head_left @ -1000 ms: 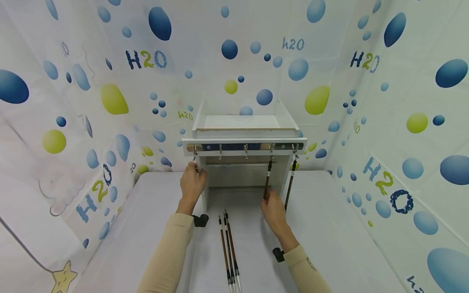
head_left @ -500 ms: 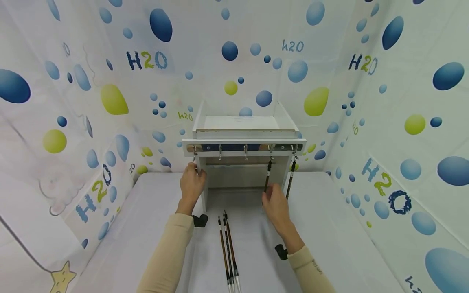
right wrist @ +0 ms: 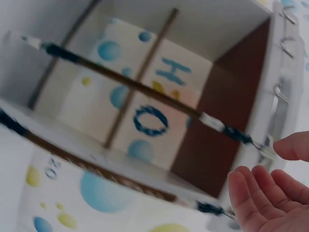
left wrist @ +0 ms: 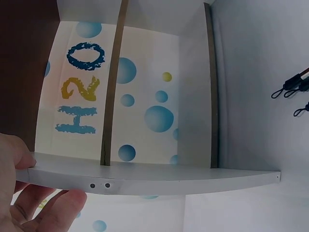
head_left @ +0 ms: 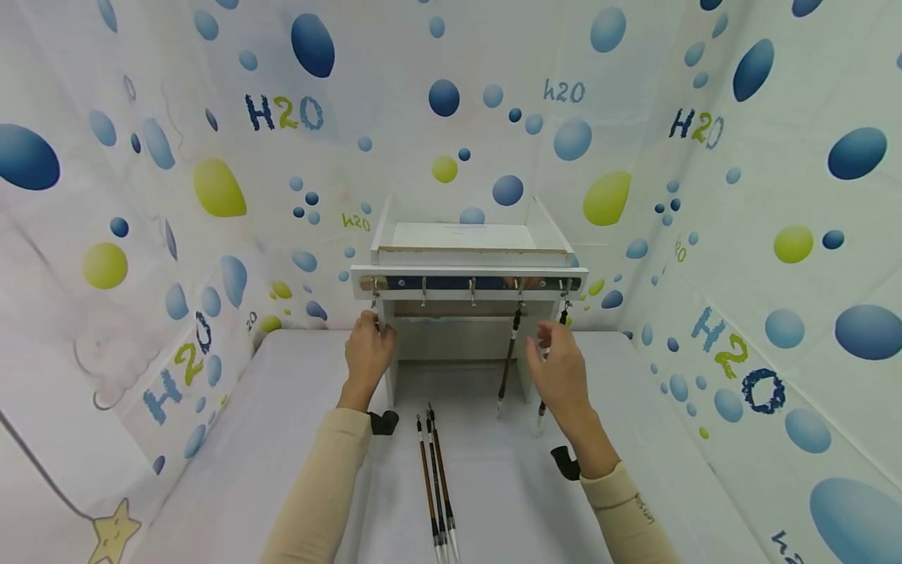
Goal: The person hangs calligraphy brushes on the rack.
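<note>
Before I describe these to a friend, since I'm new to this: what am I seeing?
No machine here: the work is done bare-handed. The wide picture is taken from the head, the other two from the wrists. A white rack with hooks stands on the white table. Three brushes lie in front, and two hanging brushes use its right-hand hooks. The left hand has its grip on the rack's side panel; the right hand, beside the hanging brushes, seems to hold nothing.

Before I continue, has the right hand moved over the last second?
Yes: in the head view, the right hand has moved up toward the hook rail and rightward, clear of the inner hanging brush.
</note>
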{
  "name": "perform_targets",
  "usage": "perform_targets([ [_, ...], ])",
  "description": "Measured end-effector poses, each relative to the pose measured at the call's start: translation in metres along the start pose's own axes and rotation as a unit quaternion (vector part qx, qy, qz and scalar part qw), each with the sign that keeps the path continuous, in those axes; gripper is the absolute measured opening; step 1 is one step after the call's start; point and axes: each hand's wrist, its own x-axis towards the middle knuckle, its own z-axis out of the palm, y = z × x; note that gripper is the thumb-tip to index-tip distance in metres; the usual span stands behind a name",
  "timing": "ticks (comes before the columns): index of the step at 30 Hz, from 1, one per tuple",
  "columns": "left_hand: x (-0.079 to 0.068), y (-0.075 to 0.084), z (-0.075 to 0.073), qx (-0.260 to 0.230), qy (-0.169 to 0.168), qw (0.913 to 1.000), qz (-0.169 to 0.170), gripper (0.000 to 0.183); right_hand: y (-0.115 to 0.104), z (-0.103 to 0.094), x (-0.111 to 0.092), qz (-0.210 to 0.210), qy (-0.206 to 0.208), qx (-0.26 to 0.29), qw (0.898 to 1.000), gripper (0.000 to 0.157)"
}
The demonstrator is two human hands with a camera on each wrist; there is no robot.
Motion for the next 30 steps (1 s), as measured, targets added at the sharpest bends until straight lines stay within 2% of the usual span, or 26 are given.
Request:
perform_targets([
  [6,0.001,0.001,-0.002,-0.004,-0.007,0.9999,-0.007,0.028,0.002,-0.023,0.028,-0.031,0.033,-0.02,0.999,0.027],
  [15,0.001,0.0,-0.002,0.004,-0.014,0.9998,-0.01,0.028,0.017,-0.045,0.071,-0.016,0.055,-0.049,0.997,0.025],
  [22,0.002,0.001,-0.001,0.01,-0.017,0.9997,-0.01,0.029,0.03,-0.047,0.09,0.009,0.031,-0.079,0.996,0.032],
  [30,0.002,0.0,-0.002,0.009,-0.013,0.9998,-0.011,0.029,0.038,-0.036,0.093,0.017,-0.004,-0.083,0.996,0.032],
])
